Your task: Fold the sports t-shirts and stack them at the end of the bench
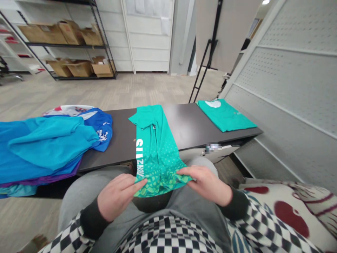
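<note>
A green T-shirt [158, 147] lies lengthwise over the dark table, folded in at the side, with a short sleeve near its far end and white lettering along its left edge. Its patterned hem hangs over the table's front edge, above my lap. My left hand [119, 193] pinches the left corner of the hem between thumb and fingers. At the right corner, my right hand [204, 182] grips the hem in the same way. The cloth is stretched between both hands. Part of each thumb is hidden.
The dark table [184, 123] carries a pile of blue shirts [52, 140] on the left and a folded green shirt [226, 114] on the right. A pegboard panel [295, 88] borders the right end. Beyond stands a shelf [68, 45] with cardboard boxes [79, 66].
</note>
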Available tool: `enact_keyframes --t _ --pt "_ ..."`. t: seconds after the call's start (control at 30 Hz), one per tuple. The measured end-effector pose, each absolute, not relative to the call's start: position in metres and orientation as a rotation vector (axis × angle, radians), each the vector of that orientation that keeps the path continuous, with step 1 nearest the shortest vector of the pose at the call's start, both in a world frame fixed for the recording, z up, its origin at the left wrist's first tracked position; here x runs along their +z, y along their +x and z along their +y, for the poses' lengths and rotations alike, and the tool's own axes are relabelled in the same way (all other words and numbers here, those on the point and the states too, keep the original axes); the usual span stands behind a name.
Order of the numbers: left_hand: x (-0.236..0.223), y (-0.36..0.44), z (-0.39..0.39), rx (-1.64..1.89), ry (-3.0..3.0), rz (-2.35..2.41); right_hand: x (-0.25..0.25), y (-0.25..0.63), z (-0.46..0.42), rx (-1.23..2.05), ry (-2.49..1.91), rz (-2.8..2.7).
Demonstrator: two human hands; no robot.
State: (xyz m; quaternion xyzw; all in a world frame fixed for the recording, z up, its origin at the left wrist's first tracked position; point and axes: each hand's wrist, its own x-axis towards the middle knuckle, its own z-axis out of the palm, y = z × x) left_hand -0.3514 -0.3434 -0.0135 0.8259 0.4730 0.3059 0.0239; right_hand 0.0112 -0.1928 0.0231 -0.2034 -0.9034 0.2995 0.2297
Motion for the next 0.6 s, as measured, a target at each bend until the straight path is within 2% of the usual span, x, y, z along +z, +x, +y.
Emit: enact_keyframes --t 0.1,0.17,0.23,0.3,0.43,0.5,0.6 --pt "0.013 -0.356 -0.32 1.063 2.526 1.47 0.045 -0.001 -0.167 0.658 -0.45 -2.511" --pt "0.031 -0.358 -0.303 1.202 2.303 1.405 0.063 -0.008 -0.148 0.724 -0.401 -2.473" --pt "0.043 -0.361 -0.285 1.302 1.982 1.249 0.077 -0.016 -0.127 0.972 -0.356 -2.401" --pt "0.046 -0.363 -0.262 1.338 1.597 1.066 0.081 -0.029 -0.104 1.36 -0.319 -2.266" --pt "0.041 -0.369 -0.203 1.394 0.871 0.811 0.06 -0.069 -0.055 2.122 -0.384 -1.638" --pt "0.041 -0.376 -0.168 1.43 0.68 0.781 0.048 -0.093 -0.026 2.288 -0.44 -1.362" --pt "0.047 -0.394 -0.107 1.462 0.565 0.793 0.043 -0.13 0.027 2.346 -0.485 -1.169"
